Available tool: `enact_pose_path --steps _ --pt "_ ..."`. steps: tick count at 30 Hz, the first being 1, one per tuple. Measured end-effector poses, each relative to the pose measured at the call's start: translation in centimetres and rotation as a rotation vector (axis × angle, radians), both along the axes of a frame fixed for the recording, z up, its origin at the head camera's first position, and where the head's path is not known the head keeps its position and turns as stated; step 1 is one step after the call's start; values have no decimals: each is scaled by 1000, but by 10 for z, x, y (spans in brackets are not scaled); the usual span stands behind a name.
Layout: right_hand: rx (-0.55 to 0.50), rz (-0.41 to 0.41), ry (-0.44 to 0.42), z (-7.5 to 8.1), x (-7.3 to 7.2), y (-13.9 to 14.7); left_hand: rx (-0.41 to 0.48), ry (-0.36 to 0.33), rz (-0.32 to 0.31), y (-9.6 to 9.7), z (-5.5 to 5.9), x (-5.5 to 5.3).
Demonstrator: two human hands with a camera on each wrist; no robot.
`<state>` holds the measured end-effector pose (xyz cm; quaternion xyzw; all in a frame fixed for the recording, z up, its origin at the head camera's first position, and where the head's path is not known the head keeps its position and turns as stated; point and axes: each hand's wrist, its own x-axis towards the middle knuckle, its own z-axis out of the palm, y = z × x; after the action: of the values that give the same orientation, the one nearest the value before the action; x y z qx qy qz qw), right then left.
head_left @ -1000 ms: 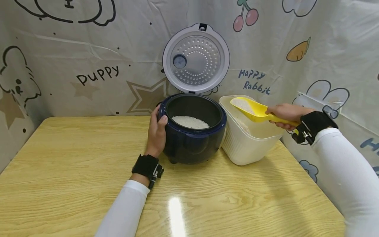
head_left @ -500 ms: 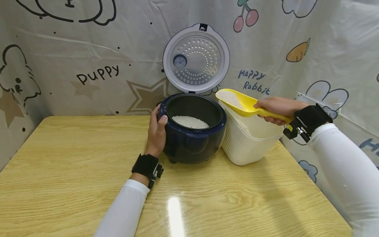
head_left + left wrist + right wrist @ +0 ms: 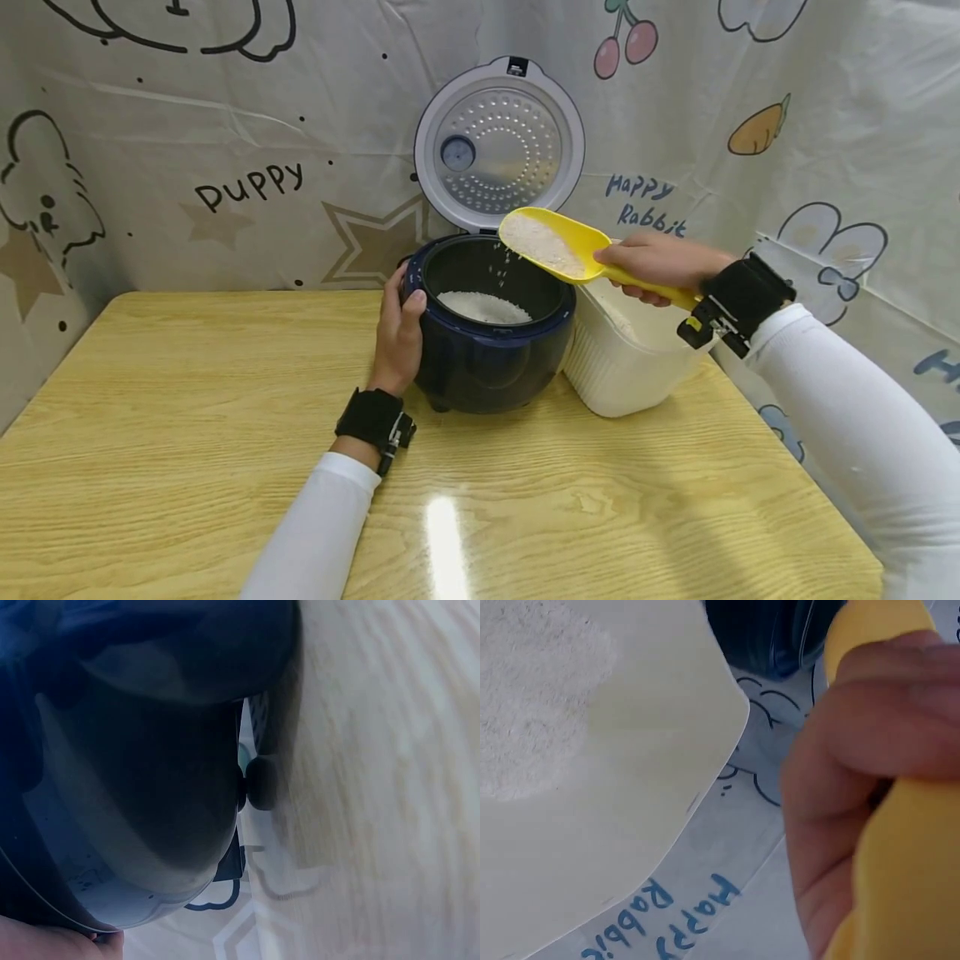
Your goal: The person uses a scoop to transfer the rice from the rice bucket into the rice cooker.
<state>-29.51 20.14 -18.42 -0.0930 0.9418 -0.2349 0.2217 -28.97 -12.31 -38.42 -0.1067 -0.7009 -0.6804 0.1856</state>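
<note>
A dark blue rice cooker [image 3: 487, 375] stands on the table with its lid [image 3: 517, 150] raised and white rice [image 3: 483, 308] in the pot. My left hand [image 3: 397, 337] grips its left side near the rim, thumb in front. In the left wrist view the cooker body [image 3: 142, 787] fills the left half. My right hand [image 3: 660, 260] holds a yellow scoop [image 3: 588, 243] by its handle, above the cooker's right rim. Rice [image 3: 536, 242] lies heaped in the scoop, and grains drop from its tip into the pot. Fingers [image 3: 840, 765] wrap the scoop handle in the right wrist view.
Right against the cooker's right side stands a cream rice bin [image 3: 622, 367], uncovered, with rice [image 3: 540, 697] inside. Behind both hangs a printed curtain [image 3: 247, 108], close to the raised lid. The wooden table [image 3: 187, 433] extends to the left and front.
The scoop in my right hand has moved left from over the bin to over the cooker, and grains now fall from it. My left hand has stayed on the cooker.
</note>
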Motion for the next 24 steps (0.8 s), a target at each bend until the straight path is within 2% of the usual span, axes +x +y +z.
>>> enact_pose_path --steps 13,24 --pt "166 114 298 -8 3 -30 -4 -8 4 0 -1 -1" --pt "178 126 453 -19 3 -45 -4 -11 10 0 -1 -1"
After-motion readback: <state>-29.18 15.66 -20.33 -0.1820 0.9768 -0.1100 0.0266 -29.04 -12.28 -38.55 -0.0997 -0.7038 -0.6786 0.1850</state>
